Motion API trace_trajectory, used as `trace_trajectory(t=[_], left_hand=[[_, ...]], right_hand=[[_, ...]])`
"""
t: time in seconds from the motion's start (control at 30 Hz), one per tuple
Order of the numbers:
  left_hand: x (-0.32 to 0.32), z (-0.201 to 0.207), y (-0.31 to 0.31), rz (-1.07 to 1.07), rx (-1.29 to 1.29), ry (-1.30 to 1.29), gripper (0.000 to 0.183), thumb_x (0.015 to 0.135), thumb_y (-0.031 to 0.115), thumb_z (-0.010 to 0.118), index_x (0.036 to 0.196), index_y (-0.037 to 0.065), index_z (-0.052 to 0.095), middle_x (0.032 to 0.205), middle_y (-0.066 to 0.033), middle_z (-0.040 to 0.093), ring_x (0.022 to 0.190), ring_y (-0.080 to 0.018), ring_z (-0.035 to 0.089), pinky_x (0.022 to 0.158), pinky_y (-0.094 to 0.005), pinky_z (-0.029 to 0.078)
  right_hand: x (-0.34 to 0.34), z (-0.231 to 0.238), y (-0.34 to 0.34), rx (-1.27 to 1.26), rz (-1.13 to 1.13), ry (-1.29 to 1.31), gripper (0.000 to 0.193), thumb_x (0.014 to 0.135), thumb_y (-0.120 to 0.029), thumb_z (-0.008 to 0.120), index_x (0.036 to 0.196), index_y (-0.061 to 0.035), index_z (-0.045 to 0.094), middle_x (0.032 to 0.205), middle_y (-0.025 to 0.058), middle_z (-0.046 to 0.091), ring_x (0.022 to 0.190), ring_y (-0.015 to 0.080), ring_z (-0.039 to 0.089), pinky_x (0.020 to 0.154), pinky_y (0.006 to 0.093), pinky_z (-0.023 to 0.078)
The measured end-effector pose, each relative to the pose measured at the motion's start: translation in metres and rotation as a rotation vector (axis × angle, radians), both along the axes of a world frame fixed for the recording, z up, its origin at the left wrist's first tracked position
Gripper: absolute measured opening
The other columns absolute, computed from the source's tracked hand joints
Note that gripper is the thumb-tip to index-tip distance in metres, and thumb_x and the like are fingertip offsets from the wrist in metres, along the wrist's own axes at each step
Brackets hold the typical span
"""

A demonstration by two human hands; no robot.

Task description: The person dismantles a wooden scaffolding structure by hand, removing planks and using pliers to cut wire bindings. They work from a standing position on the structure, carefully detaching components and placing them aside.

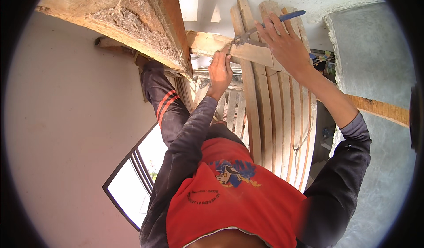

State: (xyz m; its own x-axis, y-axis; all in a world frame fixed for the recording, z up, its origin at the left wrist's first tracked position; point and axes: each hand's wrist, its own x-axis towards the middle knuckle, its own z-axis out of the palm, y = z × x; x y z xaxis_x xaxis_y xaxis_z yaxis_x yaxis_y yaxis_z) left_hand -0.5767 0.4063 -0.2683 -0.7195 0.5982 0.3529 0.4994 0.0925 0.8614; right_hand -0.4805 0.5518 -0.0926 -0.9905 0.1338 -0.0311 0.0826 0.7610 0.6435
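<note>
Right hand [282, 47] partly open, fingers stretched across spread handles of blue-handled pincers [240, 40], thumb's hold impossible to tell; left hand [219, 73] curled, fingertips beside tool's metal head, any pinch too small to make out. Pincers' head at pale wooden crosspiece [207, 43], near row of slats [263, 115]. Tool looks stiff, fairly heavy, hardly fragile; blue grips likely less slippery than metal, best held near ends
</note>
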Motion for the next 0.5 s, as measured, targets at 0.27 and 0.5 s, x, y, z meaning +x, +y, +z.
trace_trajectory(t=[0.27,0.5], left_hand=[[0.001,0.007,0.0,0.009,0.017,-0.098,0.035,0.089,0.007,0.054,0.124,0.012,0.054,0.08,-0.0137,0.054,0.068,-0.0297,0.057,0.065,-0.0386,0.046],[-0.003,-0.004,0.0,0.001,0.042,-0.284,0.035,0.09,0.01,0.056,0.124,0.013,0.055,0.079,-0.0105,0.057,0.073,-0.0227,0.058,0.07,-0.0361,0.047]], right_hand=[[0.009,-0.01,-0.007,0.076,0.08,0.084,0.059,0.082,-0.02,0.057,0.138,-0.0122,0.04,0.136,0.0027,0.041,0.134,0.0209,0.028,0.108,0.0383,0.03],[-0.012,0.009,-0.002,0.024,0.106,0.016,0.057,0.084,-0.023,0.056,0.137,-0.0089,0.04,0.135,0.0047,0.042,0.133,0.0226,0.03,0.108,0.0392,0.03]])
